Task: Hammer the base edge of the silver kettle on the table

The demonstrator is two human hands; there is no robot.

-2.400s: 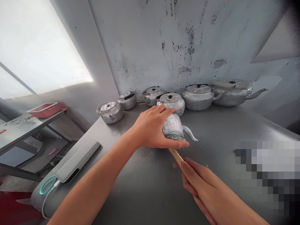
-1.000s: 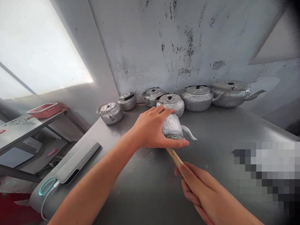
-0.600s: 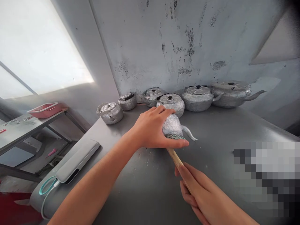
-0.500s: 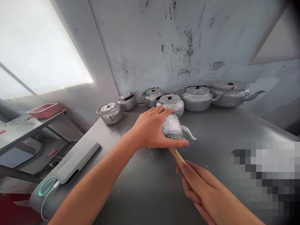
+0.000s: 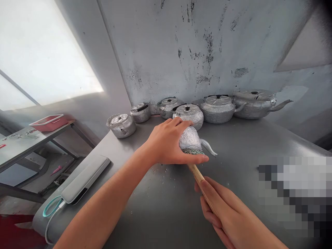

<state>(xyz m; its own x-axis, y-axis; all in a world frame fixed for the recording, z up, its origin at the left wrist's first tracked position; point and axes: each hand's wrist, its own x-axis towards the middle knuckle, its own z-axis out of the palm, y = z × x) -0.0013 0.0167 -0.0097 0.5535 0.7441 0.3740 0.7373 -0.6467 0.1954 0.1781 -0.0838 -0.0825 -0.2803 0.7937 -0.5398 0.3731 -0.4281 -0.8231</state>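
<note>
Kettle [image 5: 190, 137], small and silvery with a dented surface, lies at the centre of the grey table [image 5: 155, 221], its rounded side up and its curved spout [image 5: 209, 147] dipping towards the near right. The left hand [image 5: 167, 141] spans the left and near sides of the kettle, thumb stretched to the right and fingers spread wide over its far side. Green-and-white bristles [image 5: 193, 151] show along the near edge of the kettle, just above the thumb. The fingers of the right hand [image 5: 220, 207] are closed around a wooden handle [image 5: 196, 173], which slants away to the far left and passes out of sight beneath the left hand; whether it joins the bristles cannot be told. Pale specks [image 5: 163, 172] dot the tabletop just nearer than the left hand. Six other kettles [image 5: 219, 110] of various sizes stand along the far side, near the stained wall [image 5: 181, 52]. At the left edge rests a long pale case [image 5: 84, 180] with a white cable [image 5: 49, 224] and a teal loop [image 5: 52, 206]. Farther left, a pink basket [image 5: 53, 124] sits on a side table [image 5: 15, 148].
</note>
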